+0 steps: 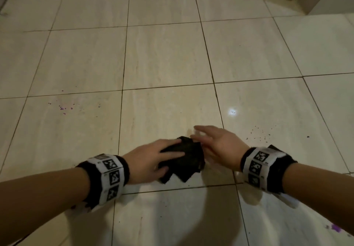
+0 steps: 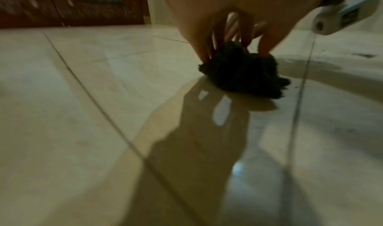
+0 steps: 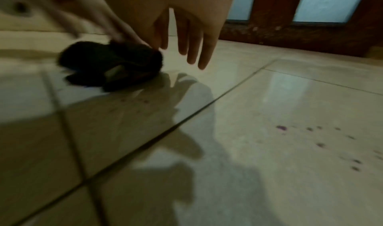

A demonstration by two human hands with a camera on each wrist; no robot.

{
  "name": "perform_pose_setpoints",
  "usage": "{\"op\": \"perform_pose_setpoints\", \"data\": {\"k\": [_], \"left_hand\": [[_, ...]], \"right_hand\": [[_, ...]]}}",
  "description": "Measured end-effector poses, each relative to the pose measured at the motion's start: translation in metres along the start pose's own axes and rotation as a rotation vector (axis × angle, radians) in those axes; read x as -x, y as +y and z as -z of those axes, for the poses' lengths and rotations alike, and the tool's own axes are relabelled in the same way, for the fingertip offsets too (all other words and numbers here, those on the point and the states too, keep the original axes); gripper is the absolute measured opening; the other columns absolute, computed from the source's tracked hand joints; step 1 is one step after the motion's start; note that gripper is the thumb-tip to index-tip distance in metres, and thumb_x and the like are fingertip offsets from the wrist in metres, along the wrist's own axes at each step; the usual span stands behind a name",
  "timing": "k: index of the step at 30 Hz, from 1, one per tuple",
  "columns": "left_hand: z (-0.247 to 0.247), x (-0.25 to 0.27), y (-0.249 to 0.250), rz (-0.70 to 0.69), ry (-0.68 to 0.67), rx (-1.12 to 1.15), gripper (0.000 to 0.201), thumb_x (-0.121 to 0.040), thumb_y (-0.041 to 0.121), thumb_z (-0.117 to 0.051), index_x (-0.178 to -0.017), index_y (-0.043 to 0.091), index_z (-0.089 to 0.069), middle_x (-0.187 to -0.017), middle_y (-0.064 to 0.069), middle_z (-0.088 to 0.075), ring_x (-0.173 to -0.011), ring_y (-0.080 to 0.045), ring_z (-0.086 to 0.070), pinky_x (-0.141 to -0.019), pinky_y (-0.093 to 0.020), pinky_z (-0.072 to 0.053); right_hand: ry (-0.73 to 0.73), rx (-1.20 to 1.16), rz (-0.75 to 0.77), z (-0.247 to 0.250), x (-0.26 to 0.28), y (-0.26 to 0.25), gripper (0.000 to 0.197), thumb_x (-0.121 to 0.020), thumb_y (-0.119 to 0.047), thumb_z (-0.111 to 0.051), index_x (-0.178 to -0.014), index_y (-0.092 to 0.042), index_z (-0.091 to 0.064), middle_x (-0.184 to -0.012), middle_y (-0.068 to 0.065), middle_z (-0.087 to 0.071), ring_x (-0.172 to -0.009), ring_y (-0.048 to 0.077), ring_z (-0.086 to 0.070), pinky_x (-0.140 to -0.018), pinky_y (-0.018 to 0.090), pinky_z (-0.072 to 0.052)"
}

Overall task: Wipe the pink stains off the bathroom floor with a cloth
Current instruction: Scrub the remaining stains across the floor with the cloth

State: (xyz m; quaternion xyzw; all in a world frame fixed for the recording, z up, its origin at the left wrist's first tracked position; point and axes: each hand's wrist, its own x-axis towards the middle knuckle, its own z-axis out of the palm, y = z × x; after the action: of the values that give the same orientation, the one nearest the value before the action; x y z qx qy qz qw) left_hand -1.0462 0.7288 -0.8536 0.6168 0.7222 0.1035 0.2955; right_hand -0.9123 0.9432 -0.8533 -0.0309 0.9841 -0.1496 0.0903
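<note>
Floor [image 1: 166, 54] tiles (glossy, beige) with purple stains [image 1: 65, 108]

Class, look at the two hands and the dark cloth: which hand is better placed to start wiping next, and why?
Left. The left hand already grips the cloth on the floor; the right hand hovers beside it, fingers spread, holding nothing.
</note>
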Motion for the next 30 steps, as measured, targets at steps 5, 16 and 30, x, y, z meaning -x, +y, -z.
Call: {"op": "perform_pose_setpoints", "data": {"k": [5, 16, 30], "left_hand": [[0.032, -0.010, -0.050, 0.367, -0.007, -0.209, 0.085, -0.090, 0.032, -0.055, -0.150, 0.022, 0.005, -0.158, -0.002, 0.014, -0.146, -0.015, 0.006, -0.119, -0.028, -0.006], [0.020, -0.022, -0.053, 0.575, -0.266, -0.172, 0.138, -0.063, 0.058, -0.076, -0.143, 0.022, 0.031, -0.146, -0.006, 0.041, -0.139, -0.021, 0.030, -0.119, -0.038, 0.001], [0.027, -0.028, -0.046, 0.614, -0.293, -0.200, 0.143, -0.060, 0.058, -0.079, -0.143, 0.018, 0.030, -0.147, -0.009, 0.039, -0.140, -0.023, 0.027, -0.119, -0.039, -0.004]], "right_hand": [[-0.028, 0.100, 0.218, -0.024, -0.014, -0.032, 0.066, -0.073, -0.039, -0.071, -0.133, -0.022, -0.047, -0.127, 0.012, -0.056, -0.107, 0.029, -0.059, -0.080, 0.039, -0.053], [0.089, -0.025, -0.198, 0.013, -0.055, -0.003, 0.062, -0.075, -0.015, -0.065, -0.133, -0.021, -0.045, -0.110, 0.012, -0.050, -0.102, 0.033, -0.049, -0.067, 0.036, -0.042], [-0.038, 0.192, 0.141, -0.024, 0.002, -0.036, 0.048, -0.051, -0.037, -0.082, -0.096, -0.027, -0.069, -0.098, 0.006, -0.052, -0.070, 0.022, -0.060, -0.049, 0.025, -0.048]]}}
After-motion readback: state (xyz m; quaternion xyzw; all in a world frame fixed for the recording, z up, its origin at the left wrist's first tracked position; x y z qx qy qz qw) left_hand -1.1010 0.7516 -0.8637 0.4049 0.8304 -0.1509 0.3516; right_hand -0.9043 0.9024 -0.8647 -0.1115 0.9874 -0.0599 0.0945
